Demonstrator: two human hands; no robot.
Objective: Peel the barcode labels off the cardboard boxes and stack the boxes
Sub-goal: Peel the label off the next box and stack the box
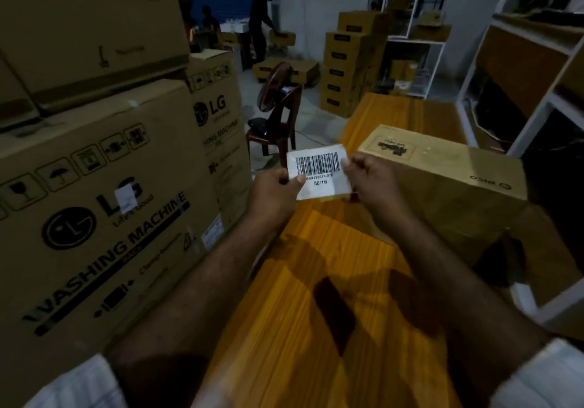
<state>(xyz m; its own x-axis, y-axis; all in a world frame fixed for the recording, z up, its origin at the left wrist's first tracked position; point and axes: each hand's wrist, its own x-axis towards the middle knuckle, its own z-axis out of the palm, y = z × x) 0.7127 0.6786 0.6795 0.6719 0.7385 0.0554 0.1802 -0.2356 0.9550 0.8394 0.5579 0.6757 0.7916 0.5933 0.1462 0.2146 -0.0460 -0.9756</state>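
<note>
A white barcode label printed "50/19" is held in the air above the orange wooden table. My left hand pinches its lower left edge with the thumb on top. My right hand pinches its right edge. A brown cardboard box lies on the table just right of my right hand, with a dark printed mark on its top face. The label is free of the box.
Large washing machine cartons are stacked along the left. A dark chair stands beyond the table. Stacks of small cartons and white shelving fill the back and right. A person works at the far end.
</note>
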